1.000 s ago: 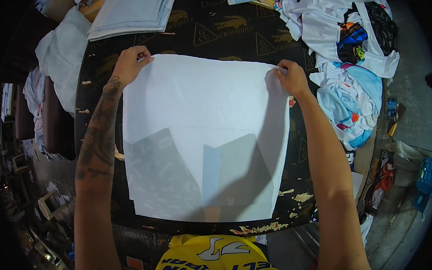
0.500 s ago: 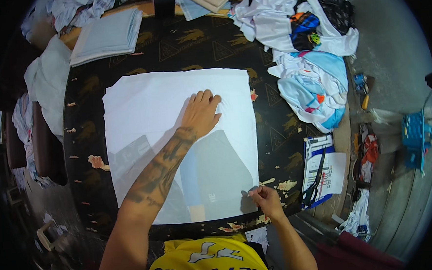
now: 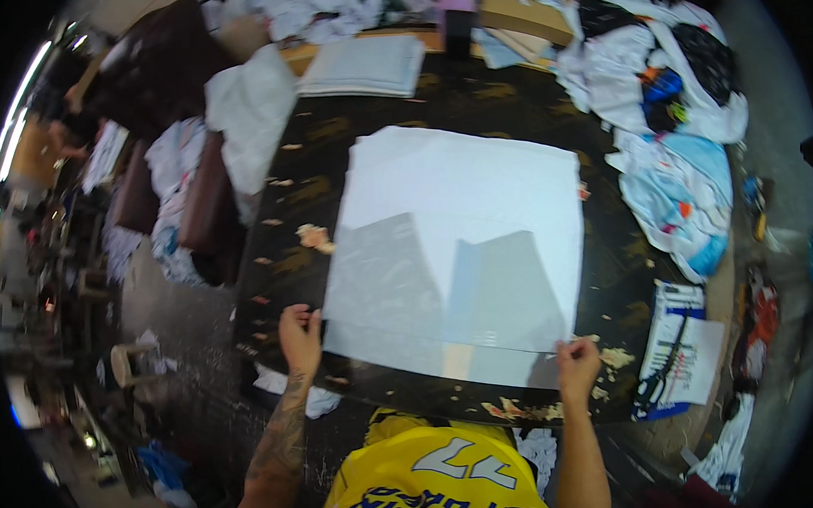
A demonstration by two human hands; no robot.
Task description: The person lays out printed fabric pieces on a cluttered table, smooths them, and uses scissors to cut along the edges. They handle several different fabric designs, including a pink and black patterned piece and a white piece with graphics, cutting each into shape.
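A white sheet (image 3: pixel 476 186), cloth or paper, lies on the black board table. Two grey shapes show on it, a left panel (image 3: pixel 384 264) and a right panel (image 3: pixel 509 281); whether they lie on top or show through, I cannot tell. My left hand (image 3: pixel 301 340) is at the sheet's left edge, thumb and fingers drawn together. At the lower right edge my right hand (image 3: pixel 578 369) pinches with its fingertips. A thin dark line runs across the sheet from one hand to the other; it could be a thread or a sheet edge. What the fingertips hold is too small to make out.
Scissors (image 3: pixel 662 356) lie over papers at the table's right. Crumpled white and blue cloth (image 3: pixel 684 198) is heaped behind them. A folded pale stack (image 3: pixel 360 68) sits at the far edge. Brown seats (image 3: pixel 209 195) stand at the left; a person (image 3: pixel 38 149) is far left.
My left hand has come off the sheet's upper middle to its lower left edge. My right hand stays at the lower right. The view has shifted left, and a dark line now crosses the sheet.
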